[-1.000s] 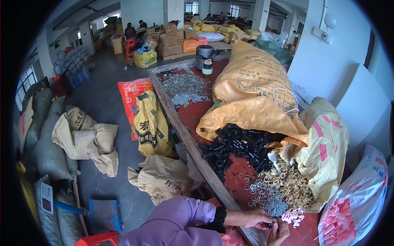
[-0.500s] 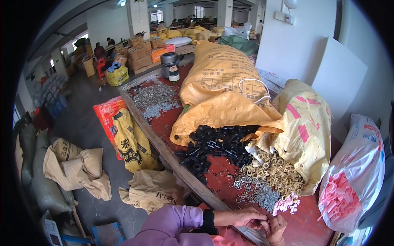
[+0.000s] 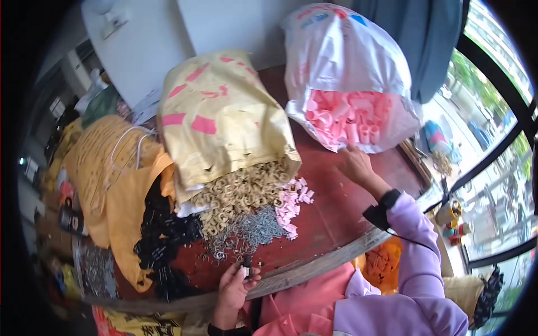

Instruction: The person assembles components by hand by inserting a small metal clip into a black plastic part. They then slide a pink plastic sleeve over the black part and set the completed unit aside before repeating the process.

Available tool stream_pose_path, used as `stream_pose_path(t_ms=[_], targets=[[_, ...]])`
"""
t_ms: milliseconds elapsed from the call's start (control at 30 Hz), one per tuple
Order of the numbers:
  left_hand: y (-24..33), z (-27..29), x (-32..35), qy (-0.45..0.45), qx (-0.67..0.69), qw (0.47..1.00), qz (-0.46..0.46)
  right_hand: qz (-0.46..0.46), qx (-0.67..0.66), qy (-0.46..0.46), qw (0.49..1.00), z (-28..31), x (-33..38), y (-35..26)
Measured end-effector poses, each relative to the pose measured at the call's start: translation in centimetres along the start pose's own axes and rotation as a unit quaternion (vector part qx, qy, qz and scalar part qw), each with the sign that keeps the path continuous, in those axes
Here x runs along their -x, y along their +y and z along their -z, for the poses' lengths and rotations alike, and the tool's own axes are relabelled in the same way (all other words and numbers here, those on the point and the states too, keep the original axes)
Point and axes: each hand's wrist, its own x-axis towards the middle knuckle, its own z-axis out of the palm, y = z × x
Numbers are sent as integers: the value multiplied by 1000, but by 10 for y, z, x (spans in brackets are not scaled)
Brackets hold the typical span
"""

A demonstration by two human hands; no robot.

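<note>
The black part (image 3: pixel 247 262) is pinched in the fingers of our left hand (image 3: pixel 233 288), near the table (image 3: pixel 330 207) edge; our right hand (image 3: pixel 358 167), fingers' state we cannot tell, is just beside the pink tubes (image 3: pixel 350 115) in the white sack (image 3: pixel 353 56)

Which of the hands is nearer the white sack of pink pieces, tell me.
Right. The right hand is at the white sack's open mouth; contact is unclear. The left hand is farther away, by the table's near edge, holding a small black part.
</note>
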Motion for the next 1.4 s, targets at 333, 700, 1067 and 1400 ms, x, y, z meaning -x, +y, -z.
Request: stream_pose_path(t_ms=[333,700,1067,1400], targets=[[-6,-5,-6,26,-9,1000,3,-225,33,57,972,-38,-30,84],[-8,-9,-11,5,11,1000,-2,-240,-202,26,949,-22,-9,84],[-9,-18,-17,-22,30,999,-3,-142,-676,100,716,64,61,45],[1,-75,-30,-126,-61,990,7,-207,-802,-236,508,58,118,-80]])
